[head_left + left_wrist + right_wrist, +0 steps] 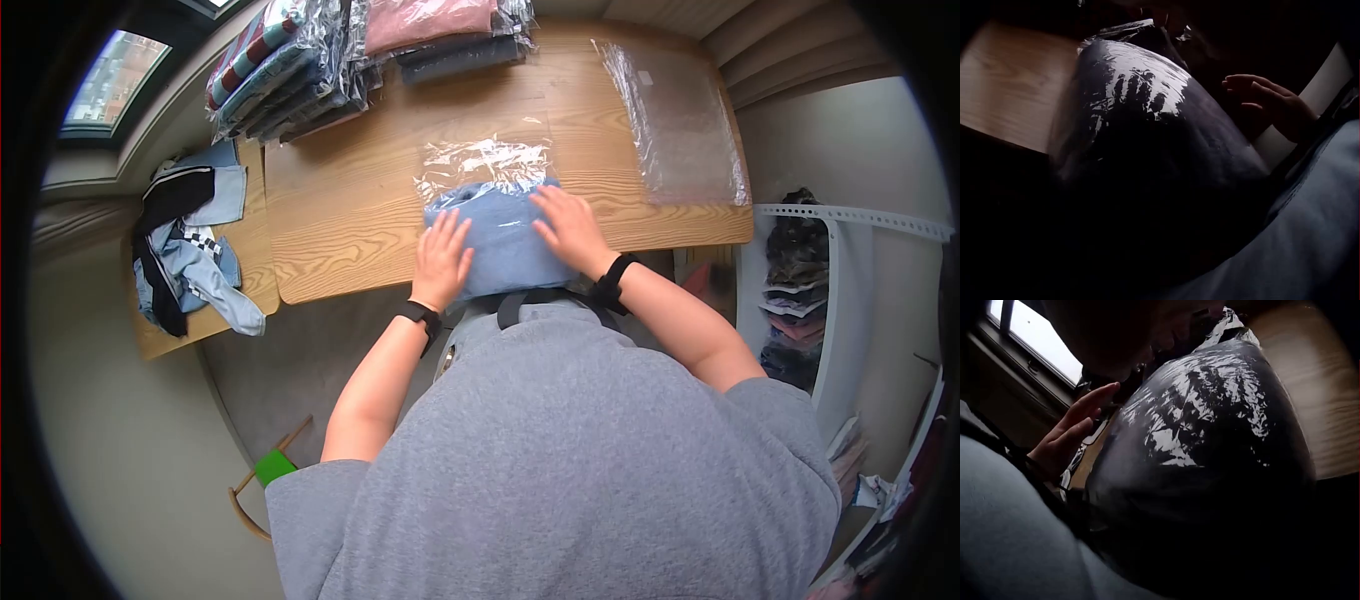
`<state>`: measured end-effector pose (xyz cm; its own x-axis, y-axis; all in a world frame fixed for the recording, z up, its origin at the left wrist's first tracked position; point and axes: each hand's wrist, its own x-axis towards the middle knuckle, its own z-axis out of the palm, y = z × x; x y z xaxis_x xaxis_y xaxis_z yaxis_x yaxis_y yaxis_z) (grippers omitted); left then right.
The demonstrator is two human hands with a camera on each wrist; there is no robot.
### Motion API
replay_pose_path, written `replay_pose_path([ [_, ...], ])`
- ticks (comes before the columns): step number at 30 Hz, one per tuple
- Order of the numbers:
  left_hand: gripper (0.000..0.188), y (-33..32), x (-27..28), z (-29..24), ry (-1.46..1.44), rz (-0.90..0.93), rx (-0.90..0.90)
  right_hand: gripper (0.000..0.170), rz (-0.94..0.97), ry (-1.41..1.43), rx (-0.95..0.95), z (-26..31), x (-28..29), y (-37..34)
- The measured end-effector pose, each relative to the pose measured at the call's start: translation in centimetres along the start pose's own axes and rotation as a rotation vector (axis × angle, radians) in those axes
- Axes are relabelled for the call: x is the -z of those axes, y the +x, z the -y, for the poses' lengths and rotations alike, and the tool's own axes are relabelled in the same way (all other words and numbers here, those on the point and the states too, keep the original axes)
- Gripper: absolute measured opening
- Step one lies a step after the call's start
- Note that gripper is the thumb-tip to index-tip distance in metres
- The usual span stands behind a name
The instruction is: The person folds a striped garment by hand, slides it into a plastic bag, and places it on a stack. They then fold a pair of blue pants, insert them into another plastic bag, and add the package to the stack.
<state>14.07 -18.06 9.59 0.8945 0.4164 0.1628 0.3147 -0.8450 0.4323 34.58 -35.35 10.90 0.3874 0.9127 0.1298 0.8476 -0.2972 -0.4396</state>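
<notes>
A folded blue denim garment (pixel 510 245) in a clear plastic bag (pixel 487 162) lies at the table's front edge, against the person's waist. The bag's loose, crinkled end stretches away over the wood. My left hand (pixel 440 258) rests on the left side of the bagged garment, fingers extended forward. On its right side lies my right hand (pixel 572 235), fingers also straight. Both wrist views are dark; the shiny bag (pixel 1200 419) bulges large in the right one, with my left hand (pixel 1072 431) beyond it. The left wrist view shows my right hand (pixel 1275 103) past the bag.
Bagged folded clothes (pixel 290 75) and a bagged pink garment (pixel 430 22) are stacked at the back left. A flat clear bag (pixel 680 125) lies at the right. Loose clothes (pixel 195 240) are heaped on the left side table. A white shelf (pixel 835 300) holds more clothes.
</notes>
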Motion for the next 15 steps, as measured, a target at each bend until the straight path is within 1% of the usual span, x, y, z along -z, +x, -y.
replay_pose_path([
  [1,0.052,-0.1,-0.4,-0.9,0.131,0.086,-0.152,0.049,0.009,0.004,-0.004,0.9,-1.0,-0.5],
  [2,0.052,-0.1,-1.1,-1.2,0.127,0.093,-0.145,0.052,0.078,-0.105,0.091,1.8,-1.8,-0.8],
  [3,0.056,0.0,-1.9,-1.2,0.164,0.143,-0.15,0.055,0.145,-0.213,0.188,2.0,-2.6,-0.6],
  [4,0.059,0.0,-2.6,-1.0,0.2,0.196,-0.154,0.055,0.154,-0.207,0.189,1.7,-3.3,-0.3],
  [5,0.063,0.5,-3.2,-0.6,0.2,0.209,-0.14,0.056,0.158,-0.2,0.179,1.4,-3.9,0.0],
  [10,0.066,0.9,-5.3,0.5,0.204,0.278,-0.111,0.056,0.184,-0.216,0.129,0.6,-6.2,0.1],
  [15,0.068,0.9,-6.8,1.1,0.215,0.317,-0.095,0.056,0.229,-0.198,0.104,0.1,-6.8,0.4],
])
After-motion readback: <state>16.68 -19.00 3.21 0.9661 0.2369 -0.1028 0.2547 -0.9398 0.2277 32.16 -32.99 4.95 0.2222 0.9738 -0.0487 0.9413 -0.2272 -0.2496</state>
